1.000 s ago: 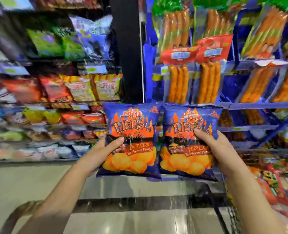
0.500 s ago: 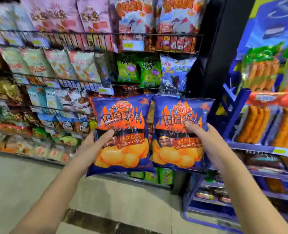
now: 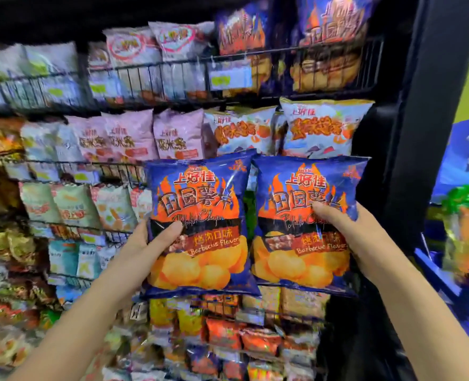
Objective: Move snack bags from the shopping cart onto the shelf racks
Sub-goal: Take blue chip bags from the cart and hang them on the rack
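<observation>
Head view: both hands are up in front of the snack racks, one chip bag each. Left hand (image 3: pixel 142 251) grips the left bag (image 3: pixel 200 270) at its left edge, thumb (image 3: pixel 170 229) pressed on the front, fingers hidden behind. Right hand (image 3: pixel 351 240) holds the right bag (image 3: pixel 304 270) the same way at its right edge. Bags are upright, side by side, inner edges touching or slightly overlapped, can't tell which. Neither is on a rack yet; both hang in the air before the middle tiers.

Change: 1 s ago the view faced the blue sausage display w/ the cart handle low in frame. Half a sec ago it had swung left to the racks. Now it's nearer and tilted up, the cart is out of view, and the sausage display (image 3: pixel 464 224) sits only at the right edge, past the black pillar (image 3: pixel 420 133). Grip on both bags is unchanged.

Meaning: pick-up from the cart is done, and this looks like the carry/aim stage. The top rack (image 3: pixel 172 70) holds matching blue bags (image 3: pixel 332 31) at its right end, so prob. that's the slot. Next move needs a lift over the wire front, then release. Bags look puffy; a hard squeeze could crush the chips.
</observation>
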`<state>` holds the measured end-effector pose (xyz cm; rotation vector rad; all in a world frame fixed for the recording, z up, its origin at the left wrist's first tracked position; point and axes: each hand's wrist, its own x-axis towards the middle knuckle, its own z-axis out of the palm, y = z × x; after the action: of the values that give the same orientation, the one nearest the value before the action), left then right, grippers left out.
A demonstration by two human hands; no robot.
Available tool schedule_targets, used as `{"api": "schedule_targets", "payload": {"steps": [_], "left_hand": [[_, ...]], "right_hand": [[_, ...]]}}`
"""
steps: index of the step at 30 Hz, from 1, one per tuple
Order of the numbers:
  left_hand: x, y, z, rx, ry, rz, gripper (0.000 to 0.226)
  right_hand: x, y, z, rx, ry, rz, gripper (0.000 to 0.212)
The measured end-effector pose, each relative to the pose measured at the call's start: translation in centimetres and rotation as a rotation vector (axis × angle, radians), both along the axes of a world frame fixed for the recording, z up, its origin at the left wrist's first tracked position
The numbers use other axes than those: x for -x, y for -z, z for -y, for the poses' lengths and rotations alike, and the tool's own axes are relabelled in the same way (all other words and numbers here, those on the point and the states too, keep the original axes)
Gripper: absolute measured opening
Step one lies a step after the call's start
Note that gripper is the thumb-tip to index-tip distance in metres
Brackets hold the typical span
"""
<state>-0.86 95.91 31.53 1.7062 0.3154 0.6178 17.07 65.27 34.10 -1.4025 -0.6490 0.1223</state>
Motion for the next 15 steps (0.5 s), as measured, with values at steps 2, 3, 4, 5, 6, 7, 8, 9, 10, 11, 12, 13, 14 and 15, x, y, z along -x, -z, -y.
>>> {"api": "schedule_targets", "payload": {"steps": [2,3,4,5,6,7,8,9,10,11,12,13,14,15], "left_hand": [[-1.8,-1.7,-1.5,-0.029,0.025,0.047,0.093],[-2.4,-2.5,-2.1,-0.038,0.046,0.065,0.09],[-3.1,-3.2,-2.5,-0.045,0.058,0.083,0.091],[-3.8,-3.8,-3.1,-0.045,0.064,0.1,0.095],[-4.3,-4.4,-3.7,-0.045,0.063,0.119,0.101],[-4.7,-5.1,-4.0,-0.038,0.06,0.15,0.104],[-5.0,-5.7,-4.4,-0.036,0.061,0.178,0.104],[-5.3,-6.3,-4.7,-0.031,0.069,0.189,0.102],[-5.6,-7.0,-5.1,-0.031,0.091,0.195,0.1],[-6.0,-7.6,-5.7,-0.027,0.121,0.209,0.099],[-6.4,-8.1,-6.4,-0.025,0.153,0.229,0.098],[-6.7,-8.7,-6.9,-0.014,0.166,0.245,0.098],[-7.2,-9.3,-7.7,-0.006,0.171,0.253,0.098],[-7.6,-9.9,-8.3,-0.007,0.182,0.257,0.096]], "right_hand": [[-1.2,-1.7,-1.2,-0.015,0.022,0.045,0.036],[-1.6,-2.4,-1.8,-0.018,0.026,0.065,0.034],[-1.9,-3.2,-2.4,-0.02,0.03,0.083,0.033],[-2.1,-3.9,-3.0,-0.016,0.04,0.103,0.033],[-2.3,-4.7,-3.6,-0.014,0.059,0.12,0.031],[-2.4,-5.4,-4.1,-0.021,0.079,0.129,0.03],[-2.3,-6.0,-4.5,-0.031,0.09,0.132,0.029],[-2.4,-6.5,-5.0,-0.036,0.103,0.138,0.03],[-2.3,-7.1,-5.4,-0.034,0.121,0.147,0.03],[-2.2,-7.6,-5.8,-0.034,0.145,0.161,0.03],[-2.1,-8.2,-6.2,-0.046,0.166,0.166,0.029],[-2.0,-8.7,-6.4,-0.056,0.184,0.172,0.028],[-1.9,-9.3,-6.8,-0.06,0.204,0.173,0.027],[-1.8,-9.8,-7.0,-0.051,0.227,0.183,0.029]]}}
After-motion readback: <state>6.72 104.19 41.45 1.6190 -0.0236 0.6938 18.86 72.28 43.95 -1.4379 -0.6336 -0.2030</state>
